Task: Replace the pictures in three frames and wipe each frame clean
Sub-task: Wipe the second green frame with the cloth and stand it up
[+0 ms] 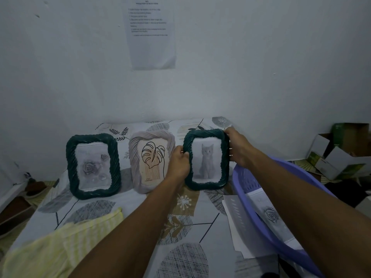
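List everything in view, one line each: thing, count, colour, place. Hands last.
rose frame: one, dark green, standing at left on cover
leaf frame: one, pale pinkish, standing in the middle
cat frame: one, dark green, at right, held by both hands
cloth: one, yellow, near left on cover
basket: one, purple, right
papers: at least two, white and grey, one in basket, one at its left edge
cover: one, white with leaf pattern, under the frames
notice: one, white, on wall
boxes: several, white and green, far right
left hand: grip on cat frame's left edge
right hand: grip on its right edge
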`<state>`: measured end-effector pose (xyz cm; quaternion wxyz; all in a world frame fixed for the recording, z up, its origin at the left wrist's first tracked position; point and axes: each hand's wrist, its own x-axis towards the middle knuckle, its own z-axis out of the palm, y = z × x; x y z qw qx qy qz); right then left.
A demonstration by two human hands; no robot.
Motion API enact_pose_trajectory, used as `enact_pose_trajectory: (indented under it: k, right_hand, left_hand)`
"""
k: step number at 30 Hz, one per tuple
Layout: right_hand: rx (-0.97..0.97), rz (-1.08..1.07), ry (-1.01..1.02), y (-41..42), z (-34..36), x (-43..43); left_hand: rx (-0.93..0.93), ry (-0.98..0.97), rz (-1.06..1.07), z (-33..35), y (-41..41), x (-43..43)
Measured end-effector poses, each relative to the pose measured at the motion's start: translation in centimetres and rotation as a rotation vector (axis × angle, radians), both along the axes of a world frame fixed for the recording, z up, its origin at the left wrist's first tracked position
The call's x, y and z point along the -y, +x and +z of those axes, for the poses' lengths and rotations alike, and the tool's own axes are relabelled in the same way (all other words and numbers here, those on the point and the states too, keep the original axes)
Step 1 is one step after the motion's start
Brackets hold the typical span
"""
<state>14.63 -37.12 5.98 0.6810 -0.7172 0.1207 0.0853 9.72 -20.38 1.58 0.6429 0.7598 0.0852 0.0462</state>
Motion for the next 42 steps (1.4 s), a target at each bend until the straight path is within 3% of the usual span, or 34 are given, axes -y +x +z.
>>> enact_pose_trajectory:
  k: [6, 9, 13, 16, 20, 23, 25, 36, 42]
  right_hand:
    - [0.115, -0.056, -0.077, -0.2, -0.1, -0.3]
    - [0.234, -0.09, -0.228, -1.1, 0.2, -0.3]
    - [0.686, -0.142, -0.657, -4.0, 0.8, -1.0]
    - [0.889, -0.049, -0.796, -7.3, 0.6, -3.0]
    - [0.822, 0.22, -0.878, -12.6, -3.3, -5.5]
    - [0.712, 0.415, -1.062, -16.2, -7.8, -6.3]
    - [0.659, 0.473, -1.134, -18.4, -10.1, -6.6]
    - [0.626, 0.4, -1.219, -23.3, -13.4, -7.8]
    - [0.612, 0.396, -1.209, -23.4, -13.4, -7.7]
  left_hand:
    - [0.035, -0.013, -0.02, -0.7, -0.8, -0.4]
    - [0.09, 0.047, 0.007, -0.3, -1.8, -0.7]
    - [0.267, 0.208, 0.046, 0.2, -4.0, -1.2]
    - [0.351, 0.371, -0.021, -0.2, -5.9, -2.3]
    - [0.327, 0.806, -0.113, -3.1, -9.9, -6.2]
    - [0.254, 1.166, -0.173, -5.9, -13.8, -9.2]
    - [0.214, 1.286, -0.18, -7.3, -16.3, -10.5]
    - [0.146, 1.426, -0.169, -7.4, -21.6, -11.6]
    - [-0.069, 1.315, 0.117, -7.9, -23.0, -17.0]
